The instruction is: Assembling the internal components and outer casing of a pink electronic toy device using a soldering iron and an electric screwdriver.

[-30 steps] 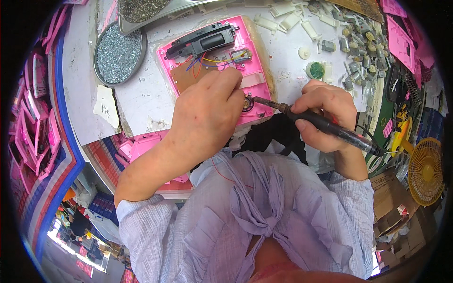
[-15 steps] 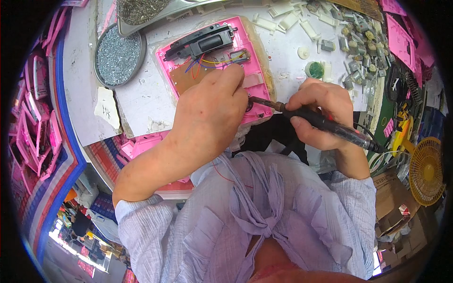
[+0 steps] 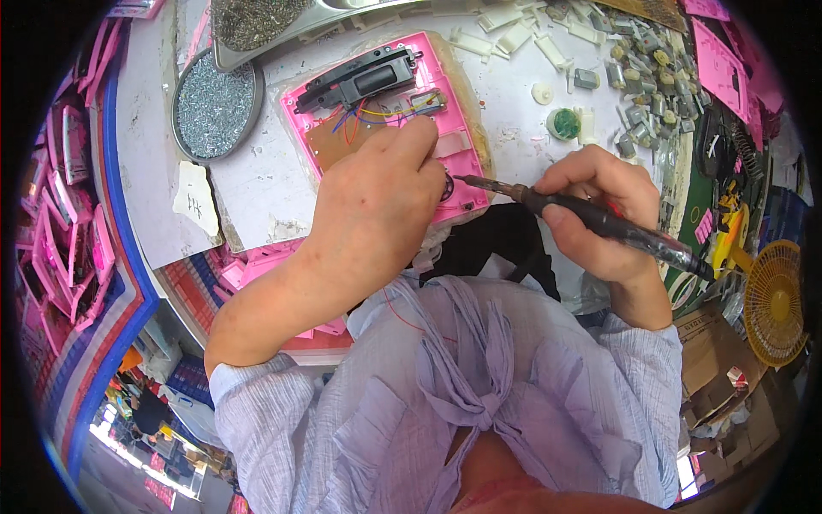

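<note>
A pink plastic casing [image 3: 469, 163] lies open-side up on the table. Inside it are a black plastic mechanism [image 3: 377, 81], a brown circuit board [image 3: 334, 141], a small motor [image 3: 425, 103] and red, blue and yellow wires. My left hand [image 3: 381, 188] rests over the casing's near part, fingers pinched together; whatever is between them is hidden. Beside those fingers a round black part [image 3: 447, 187] partly shows. My right hand [image 3: 599, 210] grips a soldering iron [image 3: 591, 221] like a pen, its tip pointing left, close to the round part. Whether the tip touches anything, I cannot tell.
A round dish [image 3: 177, 107] of small screws stands at left, below a metal tray [image 3: 330, 19]. Several small motors [image 3: 659, 81] and white plastic pieces [image 3: 514, 38] lie at far right. A green-filled round container [image 3: 563, 124] sits nearer. A yellow fan [image 3: 775, 301] stands right.
My right hand has moved right and slightly toward me with the soldering iron, drawing the tip slightly back from the round part. My left hand has barely moved.
</note>
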`<act>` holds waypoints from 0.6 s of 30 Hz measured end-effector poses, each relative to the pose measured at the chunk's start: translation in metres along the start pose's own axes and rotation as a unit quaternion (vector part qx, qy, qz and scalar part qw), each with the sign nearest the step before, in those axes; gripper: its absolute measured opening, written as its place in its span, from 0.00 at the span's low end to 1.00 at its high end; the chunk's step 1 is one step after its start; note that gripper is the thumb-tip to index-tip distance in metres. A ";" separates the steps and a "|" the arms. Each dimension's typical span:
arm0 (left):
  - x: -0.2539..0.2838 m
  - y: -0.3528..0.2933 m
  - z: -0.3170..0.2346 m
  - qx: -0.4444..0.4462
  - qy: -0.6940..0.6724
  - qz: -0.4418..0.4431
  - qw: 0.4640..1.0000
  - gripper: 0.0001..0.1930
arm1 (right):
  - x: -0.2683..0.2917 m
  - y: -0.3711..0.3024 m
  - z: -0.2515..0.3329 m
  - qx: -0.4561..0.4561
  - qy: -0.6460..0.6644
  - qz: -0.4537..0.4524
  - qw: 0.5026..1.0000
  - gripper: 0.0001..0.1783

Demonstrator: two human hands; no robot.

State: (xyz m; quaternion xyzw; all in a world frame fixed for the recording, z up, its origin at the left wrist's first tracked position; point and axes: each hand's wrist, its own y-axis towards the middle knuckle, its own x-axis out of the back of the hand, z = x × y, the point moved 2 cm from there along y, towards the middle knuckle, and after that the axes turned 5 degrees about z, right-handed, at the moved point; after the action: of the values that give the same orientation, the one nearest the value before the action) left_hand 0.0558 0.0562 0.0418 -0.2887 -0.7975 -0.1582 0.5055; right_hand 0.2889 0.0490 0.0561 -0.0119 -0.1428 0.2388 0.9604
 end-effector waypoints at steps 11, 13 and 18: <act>-0.002 -0.001 0.000 -0.026 0.020 -0.017 0.999 0.03 | 0.028 -0.048 -0.004 -0.021 0.064 -0.107 0.992 0.12; -0.001 -0.001 0.000 -0.021 0.026 -0.017 0.999 0.04 | 0.028 -0.049 -0.007 -0.006 0.055 -0.107 0.993 0.12; -0.001 -0.001 0.002 -0.019 0.014 -0.027 0.999 0.05 | 0.028 -0.043 -0.003 0.020 0.021 -0.099 0.995 0.13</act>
State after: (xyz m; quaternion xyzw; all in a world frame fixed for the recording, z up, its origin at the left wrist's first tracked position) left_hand 0.0540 0.0560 0.0395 -0.2742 -0.7948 -0.1913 0.5064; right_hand 0.3327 0.0238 0.0643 0.0165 -0.1178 0.1453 0.9822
